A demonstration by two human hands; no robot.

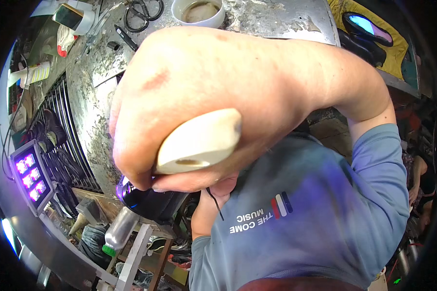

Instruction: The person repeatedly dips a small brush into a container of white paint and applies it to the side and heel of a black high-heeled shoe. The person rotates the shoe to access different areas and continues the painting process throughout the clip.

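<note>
- Two bare hands are at work close to the chest of a blue-grey shirt (306, 208).
- Across my view comes the right hand (194, 92), its fingers bent and clamped around a cream-coloured handle (199, 143) whose smooth, rounded end sticks out of the fist, a small dark slot in its side.
- Mostly hidden below it is the left hand (223, 188); I cannot tell whether its fingers are apart, together or closed on something.
- Just under the right fist sits a shiny black thing (153, 206), partly covered, so what touches it I can't make out.
- Beyond the hands, on the worn, paint-flaked bench (85, 97), stand a white bowl (214, 20) of murky liquid and, near it, a black pen-like tool (126, 39).
- Over on the person's right, black shoes (366, 48) rest on a yellow cloth (397, 56).
- To the left, a lamp panel (31, 177) glows purple, with a green-capped bottle (120, 230) below.
</note>
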